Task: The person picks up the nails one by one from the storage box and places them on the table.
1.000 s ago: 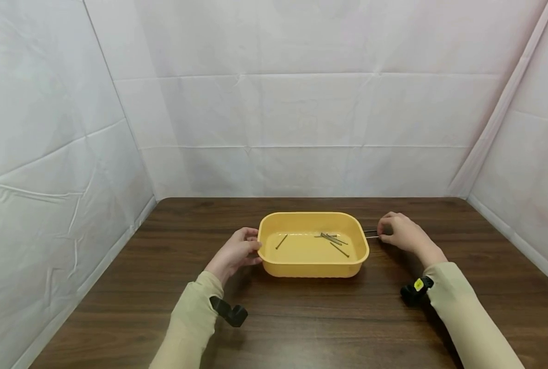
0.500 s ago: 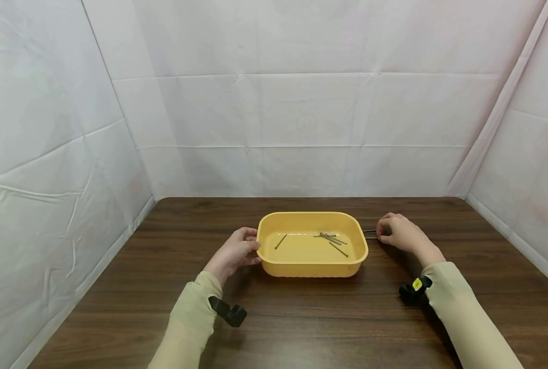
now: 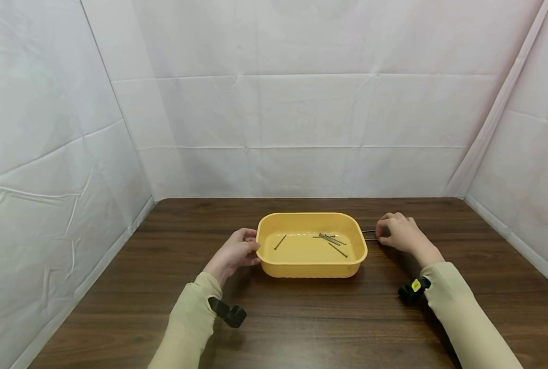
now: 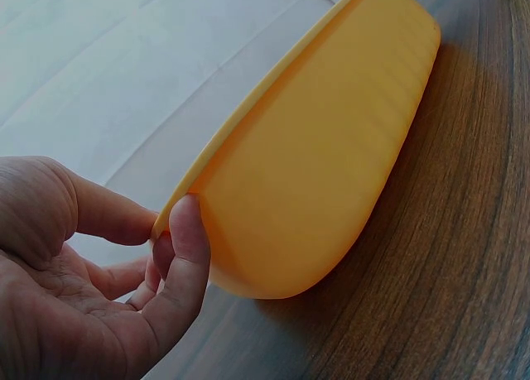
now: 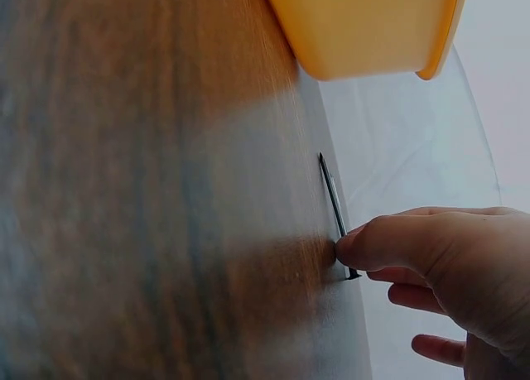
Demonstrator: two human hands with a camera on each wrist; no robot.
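A yellow plastic tray (image 3: 310,269) sits mid-table with several dark nails (image 3: 331,239) lying in it. My left hand (image 3: 254,248) pinches the tray's left rim. In the left wrist view the thumb (image 4: 186,239) lies on the outer wall of the tray (image 4: 315,173) and a finger curls over the rim. My right hand (image 3: 379,233) is just right of the tray, its fingers curled on a nail (image 3: 369,231) that lies on the table. In the right wrist view this nail (image 5: 331,199) points toward the tray (image 5: 364,24), and the right hand (image 5: 352,264) pinches its head end.
The dark wooden table (image 3: 301,318) is enclosed by white sheet walls at the back and both sides. Black camera mounts sit on both wrists, over beige sleeves. Bare wood lies in front of and behind the tray.
My right hand has edged slightly left toward the tray. The left hand and the tray have stayed put.
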